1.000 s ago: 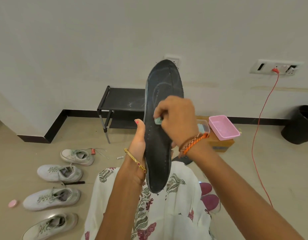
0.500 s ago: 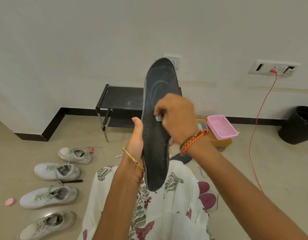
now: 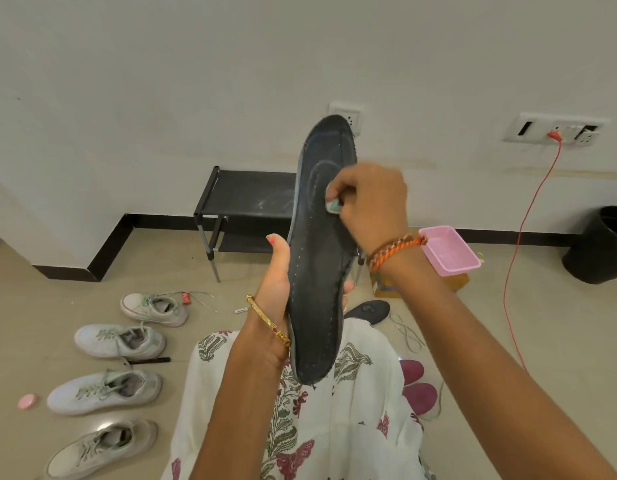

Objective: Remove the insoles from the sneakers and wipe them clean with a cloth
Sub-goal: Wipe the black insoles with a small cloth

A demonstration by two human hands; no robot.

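A long dark insole (image 3: pixel 317 271) stands upright in front of me. My left hand (image 3: pixel 277 289) grips its lower half, thumb on the left edge and fingertips showing on the right. My right hand (image 3: pixel 369 202) holds a small pale green cloth (image 3: pixel 333 206) bunched in its fingers and presses it against the insole's upper half. Several white sneakers lie in a row on the floor at the left, among them one (image 3: pixel 120 341) with its opening facing up. A second dark insole (image 3: pixel 367 310) lies on the floor behind my knee.
A black low shoe rack (image 3: pixel 244 199) stands against the wall. A pink tray (image 3: pixel 450 249) sits on a cardboard box at the right. A red cable (image 3: pixel 521 230) hangs from a wall socket. A black bin (image 3: pixel 599 244) is far right. A pink lid (image 3: pixel 26 400) lies far left.
My right hand with the cloth has slid up the insole, from its middle towards the upper half. The left hand's grip on the insole is unchanged.
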